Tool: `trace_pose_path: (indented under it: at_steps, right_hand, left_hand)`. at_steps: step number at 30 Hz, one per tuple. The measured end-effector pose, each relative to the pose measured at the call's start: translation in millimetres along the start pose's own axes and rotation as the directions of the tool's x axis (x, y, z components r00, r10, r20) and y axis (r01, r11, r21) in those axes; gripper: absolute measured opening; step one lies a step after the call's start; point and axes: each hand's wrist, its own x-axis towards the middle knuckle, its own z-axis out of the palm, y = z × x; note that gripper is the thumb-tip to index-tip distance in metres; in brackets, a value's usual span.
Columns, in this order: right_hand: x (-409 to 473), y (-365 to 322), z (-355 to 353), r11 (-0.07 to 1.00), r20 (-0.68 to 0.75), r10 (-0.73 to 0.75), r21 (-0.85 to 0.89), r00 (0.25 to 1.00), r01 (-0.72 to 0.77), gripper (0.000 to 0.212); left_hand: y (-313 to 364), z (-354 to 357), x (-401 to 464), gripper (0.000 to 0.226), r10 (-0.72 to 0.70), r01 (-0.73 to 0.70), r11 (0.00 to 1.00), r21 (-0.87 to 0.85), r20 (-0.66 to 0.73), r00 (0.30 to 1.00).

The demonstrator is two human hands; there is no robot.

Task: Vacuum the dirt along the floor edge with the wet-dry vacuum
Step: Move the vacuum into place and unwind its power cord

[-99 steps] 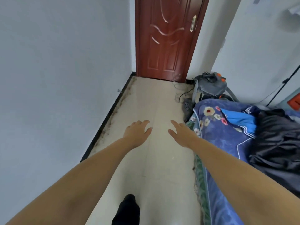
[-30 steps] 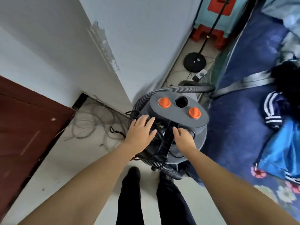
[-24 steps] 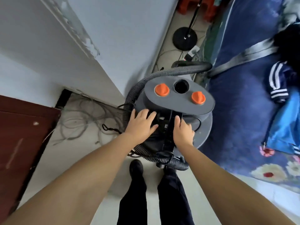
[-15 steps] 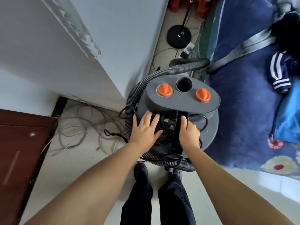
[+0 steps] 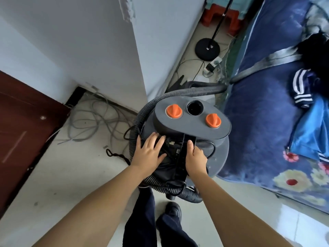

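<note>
1 head-worn wide-angle view looks steeply down, close over the vacuum (image 5: 192, 122) and floor (image 5: 71, 172).

No readable text, brand or numbers anywhere. Only candidate: a small pale label (image 5: 178, 150) on the wet-dry vacuum (image 5: 192, 125) top, between the two hands beside the carry handle (image 5: 181, 157), too blurred to read.

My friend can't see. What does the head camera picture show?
Both hands are on a grey wet-dry vacuum: the left hand lies flat on top, the right hand holds its black handle. A ribbed hose wraps around it.
</note>
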Motion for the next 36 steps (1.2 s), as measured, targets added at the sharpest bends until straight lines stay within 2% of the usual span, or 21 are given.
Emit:
trace_pose_path:
  at_steps: [6,13,21,27,31,36]
  right_hand:
    - [-32,26,-1,0.994,0.09,-0.06,-0.083,0.994,0.068,0.05]
    - [-76,65,13,0.976,0.167,-0.138,-0.145,0.976,0.162,0.048]
    - [-134,116,15,0.939,0.317,-0.198,-0.209,0.928,0.272,0.049]
    - [-166,165,10,0.875,0.46,-0.239,-0.28,0.855,0.395,0.046]
    - [-180,200,0,0.803,0.544,-0.288,-0.312,0.788,0.508,0.055]
    - [-195,240,-20,0.718,0.629,-0.306,-0.34,0.715,0.607,0.056]
  left_hand:
    - [17,2,-46,0.083,-0.064,0.064,0.998,0.006,0.004,0.998]
    - [39,13,-122,0.078,-0.196,0.197,0.98,0.013,-0.014,0.98]
    - [87,28,-219,0.079,-0.374,0.374,0.928,0.003,0.029,0.927]
    - [142,45,-287,0.083,-0.514,0.513,0.858,-0.017,-0.02,0.858]
    - [191,60,-324,0.087,-0.623,0.621,0.782,-0.06,-0.042,0.781]
    - [256,73,-357,0.078,-0.732,0.726,0.68,-0.106,-0.03,0.681]
